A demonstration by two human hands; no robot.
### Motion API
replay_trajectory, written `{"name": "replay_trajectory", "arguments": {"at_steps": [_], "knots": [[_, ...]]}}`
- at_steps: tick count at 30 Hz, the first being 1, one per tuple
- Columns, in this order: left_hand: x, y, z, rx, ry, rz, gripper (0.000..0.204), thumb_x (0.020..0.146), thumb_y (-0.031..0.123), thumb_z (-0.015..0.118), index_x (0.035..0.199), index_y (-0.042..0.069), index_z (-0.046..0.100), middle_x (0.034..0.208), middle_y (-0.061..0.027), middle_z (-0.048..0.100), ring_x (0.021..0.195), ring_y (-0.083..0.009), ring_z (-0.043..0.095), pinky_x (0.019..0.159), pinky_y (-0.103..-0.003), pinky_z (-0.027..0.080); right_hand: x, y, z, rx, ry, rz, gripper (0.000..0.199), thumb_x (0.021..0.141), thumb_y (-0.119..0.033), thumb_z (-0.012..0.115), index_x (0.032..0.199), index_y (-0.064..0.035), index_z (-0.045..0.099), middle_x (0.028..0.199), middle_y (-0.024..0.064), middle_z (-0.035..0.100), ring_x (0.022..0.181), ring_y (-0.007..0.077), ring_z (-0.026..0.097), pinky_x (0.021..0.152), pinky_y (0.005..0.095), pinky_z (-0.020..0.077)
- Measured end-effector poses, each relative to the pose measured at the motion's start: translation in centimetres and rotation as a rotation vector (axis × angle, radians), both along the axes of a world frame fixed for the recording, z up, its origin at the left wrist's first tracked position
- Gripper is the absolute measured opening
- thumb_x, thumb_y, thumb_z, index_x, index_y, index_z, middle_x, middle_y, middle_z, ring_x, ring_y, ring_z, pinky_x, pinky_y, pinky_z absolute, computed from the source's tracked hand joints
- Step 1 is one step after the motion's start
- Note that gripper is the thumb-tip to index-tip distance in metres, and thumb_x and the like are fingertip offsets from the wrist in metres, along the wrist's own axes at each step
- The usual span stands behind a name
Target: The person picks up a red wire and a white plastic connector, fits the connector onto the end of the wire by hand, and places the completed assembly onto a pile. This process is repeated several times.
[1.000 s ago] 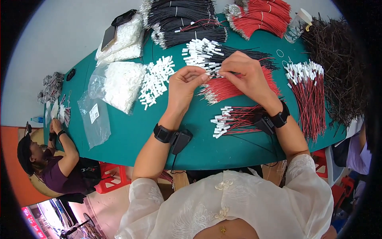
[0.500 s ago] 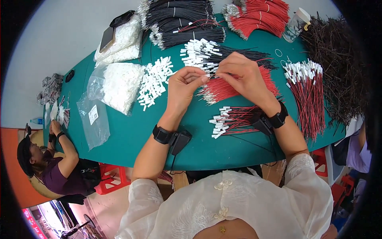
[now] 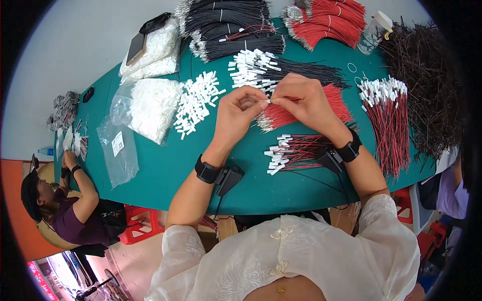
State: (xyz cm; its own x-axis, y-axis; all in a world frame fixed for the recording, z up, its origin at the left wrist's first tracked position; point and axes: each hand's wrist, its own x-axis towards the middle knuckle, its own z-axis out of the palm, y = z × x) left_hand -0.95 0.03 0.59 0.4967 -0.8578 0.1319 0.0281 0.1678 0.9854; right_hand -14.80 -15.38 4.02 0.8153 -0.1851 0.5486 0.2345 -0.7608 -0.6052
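Note:
Over the table's middle, the thumb and forefinger of my left hand [image 3: 236, 115] pinch a small white connector housing [image 3: 267, 101]. Fingertips of my right hand [image 3: 309, 103] are pinched together at its right end, on a thin wire that they mostly hide. Below both hands lies a bundle of red wires [image 3: 334, 103] with pale stripped-looking tips. Just beyond is a bundle of black wires [image 3: 316, 72] with white housings [image 3: 251, 65] on their left ends. Red-and-black wires with housings [image 3: 281, 153] lie nearer me, partly under my right forearm.
Loose white housings [image 3: 196, 108] lie left of my hands, beside a full plastic bag [image 3: 155, 108]. Black bundles [image 3: 233, 20] and red bundles [image 3: 331, 20] line the far edge. Finished-looking wires [image 3: 386, 125] and a dark wire heap [image 3: 427, 90] are right. Another person [image 3: 65, 200] sits left.
Both hands have dropped slightly toward me and to the right. My fingertips have closed together, so the gap between them at the white housing is smaller.

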Motion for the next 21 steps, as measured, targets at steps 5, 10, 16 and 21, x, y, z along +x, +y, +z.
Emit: {"name": "replay_trajectory", "arguments": {"at_steps": [5, 10, 16, 21], "knots": [[0.0, 0.0, 0.0, -0.026, -0.044, -0.013, 0.01, 0.089, -0.003, 0.071, 0.098, 0.0, 0.067, 0.092, -0.002, 0.069, 0.084, -0.0066, 0.065, 0.075, -0.021, 0.052, -0.1, -0.1, -0.1, -0.018, 0.009, 0.008, 0.008, 0.078, -0.002, 0.076, 0.085, 0.0006, 0.071, 0.082, 0.0094, 0.07, 0.078, 0.0241, 0.066, 0.069, 0.0333, 0.052], [0.1, -0.2, 0.3, -0.033, 0.03, -0.001, 0.01, 0.089, -0.004, 0.071, 0.096, 0.0, 0.066, 0.093, -0.0024, 0.069, 0.085, -0.0069, 0.065, 0.077, -0.022, 0.052, 0.0, -0.4, 0.2, 0.174, 0.107, 0.022, 0.009, 0.08, -0.003, 0.075, 0.088, 0.0012, 0.073, 0.083, 0.0097, 0.07, 0.075, 0.0214, 0.066, 0.067, 0.031, 0.0522], [0.6, -0.1, 0.0, -0.043, 0.04, 0.034, 0.011, 0.088, -0.004, 0.071, 0.096, 0.0, 0.065, 0.094, -0.0033, 0.07, 0.087, -0.0085, 0.066, 0.08, -0.023, 0.053, -0.2, -0.5, 0.2, 0.211, 0.098, -0.033, 0.009, 0.084, -0.002, 0.074, 0.091, 0.0014, 0.074, 0.084, 0.0099, 0.071, 0.075, 0.0177, 0.067, 0.068, 0.0283, 0.0528], [2.1, 0.2, 0.1, -0.087, 0.067, 0.086, 0.014, 0.088, -0.005, 0.072, 0.099, 0.0, 0.065, 0.096, -0.0044, 0.07, 0.088, -0.0102, 0.067, 0.082, -0.023, 0.054, -0.9, -2.1, 0.9, 0.179, 0.078, -0.063, 0.008, 0.085, -0.002, 0.073, 0.092, 0.0024, 0.074, 0.086, 0.0101, 0.072, 0.076, 0.0171, 0.068, 0.069, 0.028, 0.0534]]}}
